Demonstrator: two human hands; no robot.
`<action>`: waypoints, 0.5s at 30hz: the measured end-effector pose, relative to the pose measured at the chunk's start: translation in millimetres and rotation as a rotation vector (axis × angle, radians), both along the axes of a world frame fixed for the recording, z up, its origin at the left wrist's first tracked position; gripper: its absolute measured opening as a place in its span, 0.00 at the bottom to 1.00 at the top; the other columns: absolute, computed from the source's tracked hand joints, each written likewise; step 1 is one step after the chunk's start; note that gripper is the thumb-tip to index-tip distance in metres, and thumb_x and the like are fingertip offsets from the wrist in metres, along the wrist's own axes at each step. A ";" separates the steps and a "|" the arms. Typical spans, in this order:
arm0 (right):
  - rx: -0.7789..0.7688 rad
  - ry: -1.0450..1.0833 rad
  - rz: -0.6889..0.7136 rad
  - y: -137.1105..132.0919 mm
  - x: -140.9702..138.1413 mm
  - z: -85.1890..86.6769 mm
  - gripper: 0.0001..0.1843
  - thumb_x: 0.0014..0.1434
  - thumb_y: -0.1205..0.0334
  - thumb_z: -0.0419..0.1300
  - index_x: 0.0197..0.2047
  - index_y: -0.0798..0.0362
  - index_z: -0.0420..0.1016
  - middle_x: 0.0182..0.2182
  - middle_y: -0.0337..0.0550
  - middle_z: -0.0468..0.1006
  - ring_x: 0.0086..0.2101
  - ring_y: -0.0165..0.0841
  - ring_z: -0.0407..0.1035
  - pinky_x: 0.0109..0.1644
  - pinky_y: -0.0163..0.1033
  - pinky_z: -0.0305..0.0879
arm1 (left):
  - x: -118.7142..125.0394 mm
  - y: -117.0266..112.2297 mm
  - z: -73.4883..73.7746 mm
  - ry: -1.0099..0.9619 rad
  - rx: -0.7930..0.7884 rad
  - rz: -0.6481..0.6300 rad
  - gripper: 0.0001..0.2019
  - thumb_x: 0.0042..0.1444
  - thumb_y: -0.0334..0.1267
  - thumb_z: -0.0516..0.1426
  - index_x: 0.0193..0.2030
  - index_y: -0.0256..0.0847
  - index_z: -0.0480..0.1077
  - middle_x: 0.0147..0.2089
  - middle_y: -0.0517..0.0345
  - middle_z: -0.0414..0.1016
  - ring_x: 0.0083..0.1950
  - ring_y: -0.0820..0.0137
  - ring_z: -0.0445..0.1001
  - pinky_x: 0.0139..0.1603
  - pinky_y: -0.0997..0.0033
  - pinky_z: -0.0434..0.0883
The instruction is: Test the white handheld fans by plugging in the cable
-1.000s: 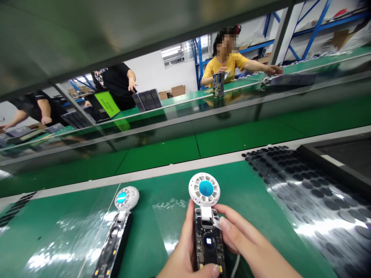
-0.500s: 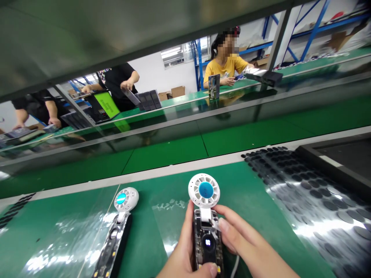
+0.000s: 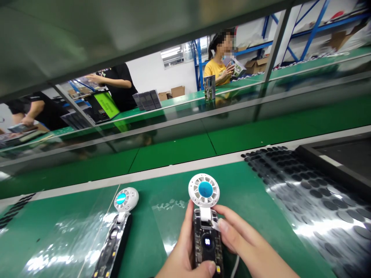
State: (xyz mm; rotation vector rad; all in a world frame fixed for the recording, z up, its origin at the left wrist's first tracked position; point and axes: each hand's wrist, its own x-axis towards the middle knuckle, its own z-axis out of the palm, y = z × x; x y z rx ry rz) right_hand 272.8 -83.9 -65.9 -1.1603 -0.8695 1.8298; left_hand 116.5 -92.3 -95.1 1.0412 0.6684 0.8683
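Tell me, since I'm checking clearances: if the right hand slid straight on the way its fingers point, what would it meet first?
Probably the handheld fan itself: the right hand points up-left, fingertips already at its white neck below the round fan head.

Two handheld fans: one (image 3: 205, 227) gripped between two hands, left hand (image 3: 182, 255) and right hand (image 3: 246, 247), one (image 3: 117, 227) lying left of the grip; three people beyond; many black round pads (image 3: 304, 197) right of it.

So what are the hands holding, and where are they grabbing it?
Both hands hold one small fan. The left hand wraps its clear dark handle, thumb on the front. The right hand pinches the neck just under the white round head.
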 end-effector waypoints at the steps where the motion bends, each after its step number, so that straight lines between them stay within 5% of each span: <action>1: 0.003 -0.004 0.003 0.1 0.0 -0.2 0.26 0.50 0.45 0.57 0.48 0.50 0.62 0.24 0.33 0.65 0.31 0.35 0.62 0.37 0.37 0.57 | 0.0 0.0 0.6 0.005 0.000 0.000 0.45 0.49 0.40 0.59 0.64 0.49 0.30 0.67 0.54 0.44 0.65 0.62 0.48 0.61 0.63 0.53; 15: 0.079 -0.045 0.034 -1.4 1.9 1.4 0.26 0.54 0.48 0.52 0.52 0.54 0.58 0.24 0.35 0.63 0.32 0.36 0.62 0.38 0.40 0.56 | -0.2 2.2 2.4 0.015 -0.004 -0.012 0.45 0.49 0.41 0.59 0.64 0.49 0.31 0.67 0.55 0.43 0.66 0.63 0.44 0.63 0.64 0.51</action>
